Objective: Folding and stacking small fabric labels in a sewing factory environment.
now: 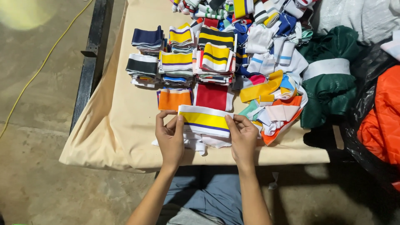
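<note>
So both hands are on a folded knit band (205, 120), white with a wide yellow stripe and thin purple lines; it sits at the near edge of the table (125, 125), which has a tan cloth over it. The left hand (170, 139) pinches the band's left end, thumb on top, fingers curled at the edge; the right hand (243, 137) pinches the right end the same way, so the band spans between the two sets of fingertips. Just behind it lie an orange piece (174, 100) and a red piece (211, 96); further back are neat stacks of striped bands (179, 62), and a loose jumble (271, 96) sits to the right, near a green bundle (329, 83).
</note>
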